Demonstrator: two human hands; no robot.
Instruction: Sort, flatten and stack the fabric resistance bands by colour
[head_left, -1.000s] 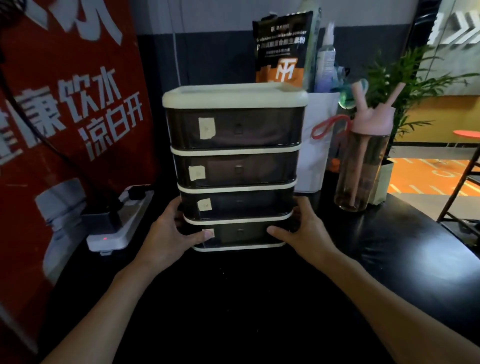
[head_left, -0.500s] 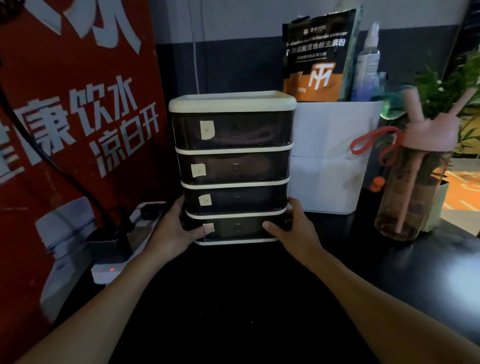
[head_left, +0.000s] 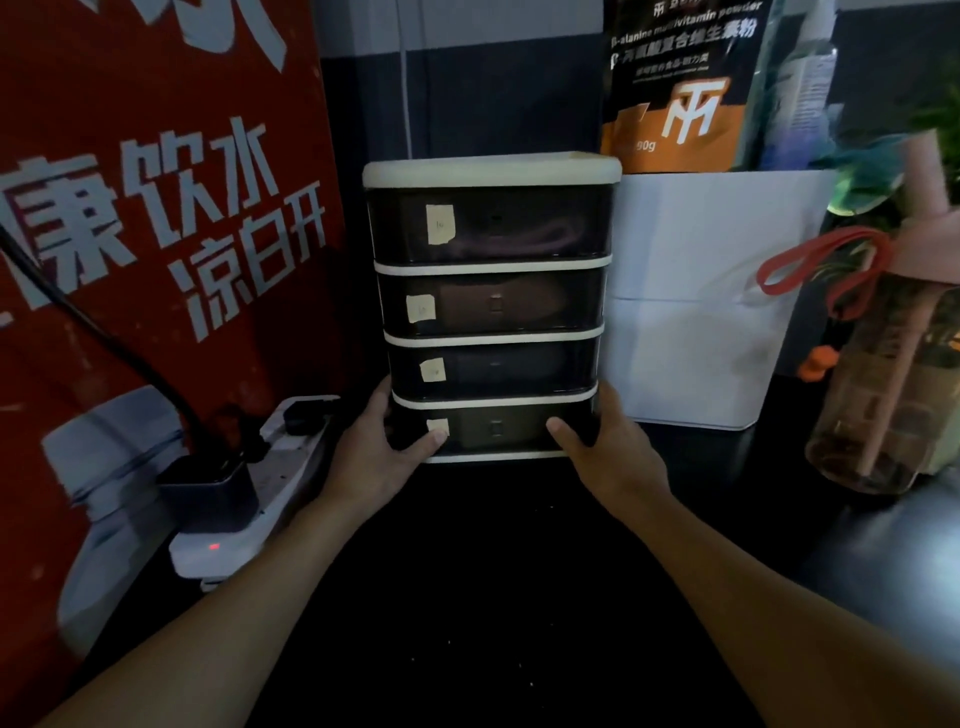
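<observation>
Table: black and dim, it runs from the camera up to a dark grey wall, and both forearms reach over it
Left hand: it grips the lower left corner of the drawer unit; the thumb lies across the front of the lowest drawer, with its tip just beside a small paper label; the other fingers go around the side wall and are hidden there
Right hand: it grips the lower right corner in the same manner, with the thumb tip on the front of the lowest drawer and the other fingers wrapped around the side, out of sight
Drawer unit: four dark see-through drawers in a cream frame, upright and all closed, standing between the two hands; whether its base touches the table I cannot tell
Bands: dim folded shapes show through the drawer fronts, above both thumbs; they are clearest in the top drawer and the second one, and the colours are too dark to name
Left of the left fingers: a white power strip lies near, with a black adapter plugged in and a small red light; behind it a red banner closes that side
Right of the right fingers: a white paper bag stands just beside the unit and holds a black and orange pouch; further right stands a pink water bottle
Toward the wrists: bare black table between the forearms, the widest open room
</observation>
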